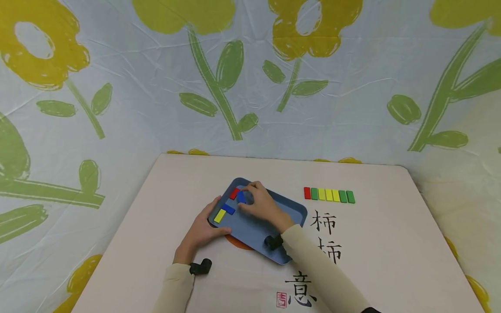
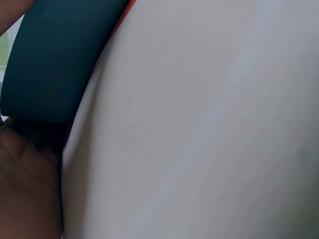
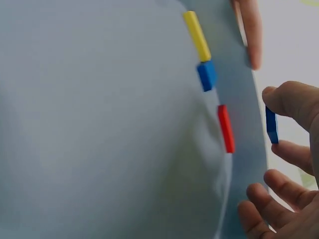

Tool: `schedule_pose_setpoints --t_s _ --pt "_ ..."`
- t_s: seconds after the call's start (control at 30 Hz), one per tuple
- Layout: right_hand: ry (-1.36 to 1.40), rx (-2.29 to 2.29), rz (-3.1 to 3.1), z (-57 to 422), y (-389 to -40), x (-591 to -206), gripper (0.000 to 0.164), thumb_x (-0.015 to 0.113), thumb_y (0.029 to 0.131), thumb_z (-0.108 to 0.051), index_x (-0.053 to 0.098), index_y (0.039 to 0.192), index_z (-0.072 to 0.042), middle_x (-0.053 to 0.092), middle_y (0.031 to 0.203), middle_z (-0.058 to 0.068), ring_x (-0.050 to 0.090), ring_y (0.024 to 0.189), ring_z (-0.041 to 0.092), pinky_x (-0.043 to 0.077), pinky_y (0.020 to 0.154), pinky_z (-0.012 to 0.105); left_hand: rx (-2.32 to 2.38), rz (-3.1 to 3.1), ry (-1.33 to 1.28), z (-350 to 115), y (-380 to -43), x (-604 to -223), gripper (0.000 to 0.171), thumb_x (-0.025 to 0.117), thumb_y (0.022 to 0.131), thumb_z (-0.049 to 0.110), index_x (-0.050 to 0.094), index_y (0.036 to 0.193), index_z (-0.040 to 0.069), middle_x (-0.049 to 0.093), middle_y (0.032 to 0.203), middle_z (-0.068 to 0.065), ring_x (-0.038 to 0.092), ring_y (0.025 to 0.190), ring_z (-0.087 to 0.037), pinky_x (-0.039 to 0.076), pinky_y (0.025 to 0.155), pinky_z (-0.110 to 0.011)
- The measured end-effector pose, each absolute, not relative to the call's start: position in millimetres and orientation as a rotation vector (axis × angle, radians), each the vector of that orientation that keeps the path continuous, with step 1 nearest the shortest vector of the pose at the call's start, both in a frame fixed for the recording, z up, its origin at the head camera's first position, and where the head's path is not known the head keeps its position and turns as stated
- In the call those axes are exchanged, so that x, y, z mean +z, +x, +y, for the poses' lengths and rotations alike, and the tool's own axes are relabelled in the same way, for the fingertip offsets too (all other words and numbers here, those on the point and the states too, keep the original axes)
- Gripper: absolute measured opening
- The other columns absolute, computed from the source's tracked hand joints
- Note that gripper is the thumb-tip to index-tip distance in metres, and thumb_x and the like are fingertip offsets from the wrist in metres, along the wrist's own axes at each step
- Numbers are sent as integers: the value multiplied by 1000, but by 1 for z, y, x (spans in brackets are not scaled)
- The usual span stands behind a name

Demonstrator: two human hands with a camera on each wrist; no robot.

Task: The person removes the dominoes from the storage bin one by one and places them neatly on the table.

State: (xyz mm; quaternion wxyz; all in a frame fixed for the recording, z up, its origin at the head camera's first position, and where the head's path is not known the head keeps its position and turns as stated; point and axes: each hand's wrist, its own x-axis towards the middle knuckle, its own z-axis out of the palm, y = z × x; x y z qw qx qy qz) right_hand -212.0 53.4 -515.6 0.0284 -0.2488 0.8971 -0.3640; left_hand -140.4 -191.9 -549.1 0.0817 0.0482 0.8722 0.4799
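My left hand (image 1: pixel 202 231) grips the left end of a blue-grey tray (image 1: pixel 256 224), its thumb at the near rim. The tray's outer wall (image 2: pixel 47 64) fills the upper left of the left wrist view. Over the tray's far left part, my right hand (image 1: pixel 263 204) pinches a blue block (image 3: pixel 271 125) between thumb and index finger, the other fingers spread. Along the tray's left side lie a red block (image 3: pixel 226 128), a second blue block (image 3: pixel 207 75) and a yellow block (image 3: pixel 197 36). The second blue block and the yellow one touch; the red one sits apart.
Right of the tray, a row of several red, green and yellow blocks (image 1: pixel 329 194) lies on the pale table mat (image 1: pixel 375 243). Black written characters (image 1: pixel 324 221) mark the mat. An orange printed shape (image 1: pixel 238 243) shows partly under the tray. Flower-print cloth (image 1: pixel 250 87) hangs behind.
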Motion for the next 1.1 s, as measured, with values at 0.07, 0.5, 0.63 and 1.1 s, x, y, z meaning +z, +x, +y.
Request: schedule_pose_setpoints --t_s 0.07,0.5,0.63,1.1 --pt "-760 -1125 2766 57 -211 -512 56 76 93 -35 62 139 -6 50 144 18 55 127 33 51 107 50 1437 2607 142 -191 -140 -549 110 92 74 42 27 163 38 32 168 -6 33 153 -36 31 119 -65" --pt "-683 -1159 2758 95 -205 -492 56 77 93 -39 63 139 -10 48 148 17 50 137 36 47 112 53 1425 2614 111 -191 -140 -549 109 92 74 41 28 162 40 33 168 -4 35 152 -33 31 120 -63" --pt "-685 -1141 2789 111 -201 -490 55 77 92 -37 64 137 -8 50 145 18 50 134 36 48 110 53 1423 2615 122 -191 -140 -549 109 92 74 43 29 162 38 32 168 -4 33 153 -34 30 121 -63" --pt "-556 -1082 2926 172 -173 -489 57 79 91 -34 63 138 -7 53 144 18 52 133 38 52 104 57 1431 2610 123 -192 -141 -551 109 91 74 45 28 163 36 31 169 -5 30 155 -35 27 122 -63"
